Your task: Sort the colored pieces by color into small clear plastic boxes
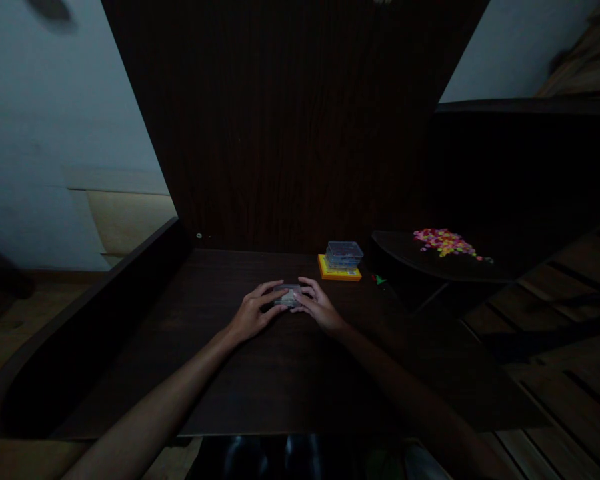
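A small clear plastic case [289, 295] lies on the dark wooden table [260, 380] in the middle. My left hand [254, 312] and my right hand [318, 305] grip it from either side, fingers curled round its ends. Behind it, a little to the right, stands a stack of clear plastic cases [344, 254] on a yellow-orange tray [338, 272]. The room is dim, so what is inside the case cannot be made out.
A pile of small pink and yellow pieces [445, 242] lies on a dark round side surface [430, 263] at the right. A tiny green and red piece [379, 279] sits near the table's right edge. A tall dark wooden panel [290, 120] rises behind the table.
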The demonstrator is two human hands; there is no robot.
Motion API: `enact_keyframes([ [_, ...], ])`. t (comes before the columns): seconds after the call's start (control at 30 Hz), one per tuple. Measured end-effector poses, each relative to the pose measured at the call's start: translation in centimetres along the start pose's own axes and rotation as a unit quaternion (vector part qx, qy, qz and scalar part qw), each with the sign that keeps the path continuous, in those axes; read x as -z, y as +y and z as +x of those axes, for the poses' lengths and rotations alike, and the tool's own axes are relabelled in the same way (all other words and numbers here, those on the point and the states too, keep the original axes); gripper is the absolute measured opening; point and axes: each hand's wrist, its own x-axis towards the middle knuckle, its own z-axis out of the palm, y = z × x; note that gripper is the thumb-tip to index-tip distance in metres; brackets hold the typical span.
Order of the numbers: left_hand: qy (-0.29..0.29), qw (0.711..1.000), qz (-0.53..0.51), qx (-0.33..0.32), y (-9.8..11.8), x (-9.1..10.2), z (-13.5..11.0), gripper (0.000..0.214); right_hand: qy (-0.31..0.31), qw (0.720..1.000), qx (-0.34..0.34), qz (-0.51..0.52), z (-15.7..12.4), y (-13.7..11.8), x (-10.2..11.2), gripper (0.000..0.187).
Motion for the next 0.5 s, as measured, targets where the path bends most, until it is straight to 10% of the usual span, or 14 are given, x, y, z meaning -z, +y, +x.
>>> enact_keyframes([
  [0.5,0.003,1.000,-0.001,-0.031,0.0,-0.7,-0.2,0.033,-0.047,0.991,-0.074,0.099,-0.9,0.0,-1.3,0.056],
])
